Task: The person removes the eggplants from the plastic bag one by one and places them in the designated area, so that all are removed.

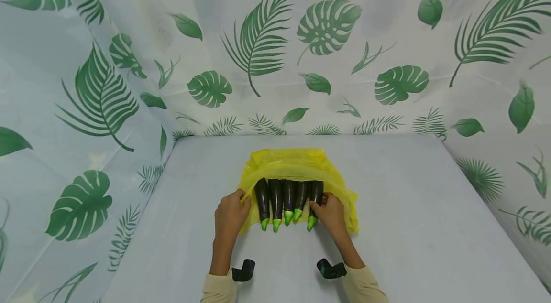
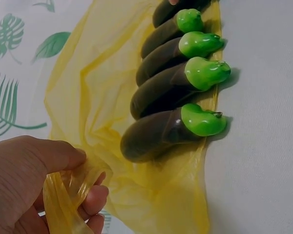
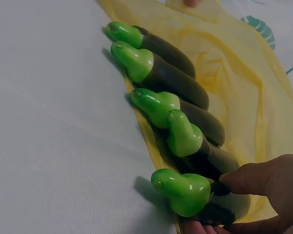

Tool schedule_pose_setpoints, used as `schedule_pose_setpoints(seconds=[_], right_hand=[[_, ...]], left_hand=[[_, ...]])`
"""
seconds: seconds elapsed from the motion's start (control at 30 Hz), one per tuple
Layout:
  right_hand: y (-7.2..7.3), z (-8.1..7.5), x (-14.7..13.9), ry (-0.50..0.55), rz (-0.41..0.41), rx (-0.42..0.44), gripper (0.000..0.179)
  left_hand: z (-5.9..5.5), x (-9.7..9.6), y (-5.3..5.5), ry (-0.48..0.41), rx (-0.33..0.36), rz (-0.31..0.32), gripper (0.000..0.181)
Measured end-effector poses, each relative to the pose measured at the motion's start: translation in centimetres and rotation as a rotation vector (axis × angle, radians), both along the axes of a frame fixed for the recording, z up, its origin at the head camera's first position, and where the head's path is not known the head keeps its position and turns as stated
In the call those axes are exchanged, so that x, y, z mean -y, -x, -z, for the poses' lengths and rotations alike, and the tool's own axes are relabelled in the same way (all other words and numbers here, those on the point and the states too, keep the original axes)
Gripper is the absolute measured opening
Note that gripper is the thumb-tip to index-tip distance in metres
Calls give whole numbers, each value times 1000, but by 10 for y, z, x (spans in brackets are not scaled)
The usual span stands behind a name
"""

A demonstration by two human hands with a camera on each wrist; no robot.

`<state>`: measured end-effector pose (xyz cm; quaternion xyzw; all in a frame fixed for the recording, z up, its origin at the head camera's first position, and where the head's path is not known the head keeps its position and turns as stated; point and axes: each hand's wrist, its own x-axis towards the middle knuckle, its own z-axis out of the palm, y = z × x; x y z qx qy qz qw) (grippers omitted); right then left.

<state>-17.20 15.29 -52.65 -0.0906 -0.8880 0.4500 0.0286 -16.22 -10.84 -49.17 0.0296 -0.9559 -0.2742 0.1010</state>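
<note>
Several dark eggplants with bright green stem ends lie side by side in the mouth of a yellow plastic bag (image 1: 297,157), stems toward the person. My left hand (image 1: 231,214) pinches the bag's edge at its left side; the left wrist view shows the film (image 2: 68,195) between thumb and fingers. With thumb and fingers, my right hand (image 1: 330,212) grips the rightmost eggplant (image 1: 316,193), the nearest one (image 3: 185,192) in the right wrist view. The leftmost eggplant (image 1: 262,198) lies a little apart from my left hand. The bag's upper layer hides the eggplants' far ends.
The bag lies on a white table (image 1: 409,207). Behind and to the left hang white sheets printed with green leaves (image 1: 329,26). A black wrist device (image 1: 244,270) shows at the left cuff, another (image 1: 331,269) at the right.
</note>
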Motion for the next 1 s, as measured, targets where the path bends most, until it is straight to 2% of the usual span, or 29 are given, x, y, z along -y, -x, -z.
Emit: schedule_pose_setpoints(seconds=[0.27, 0.57, 1.0], right_hand=[[-2, -4, 0, 40, 15, 8, 53], [-8, -7, -1, 61, 12, 77, 59], [-32, -39, -3, 37, -101, 108, 63]], left_hand=[[3, 2, 1, -6, -9, -7, 17], [3, 2, 0, -15, -24, -13, 17], [3, 1, 2, -23, -18, -12, 17]])
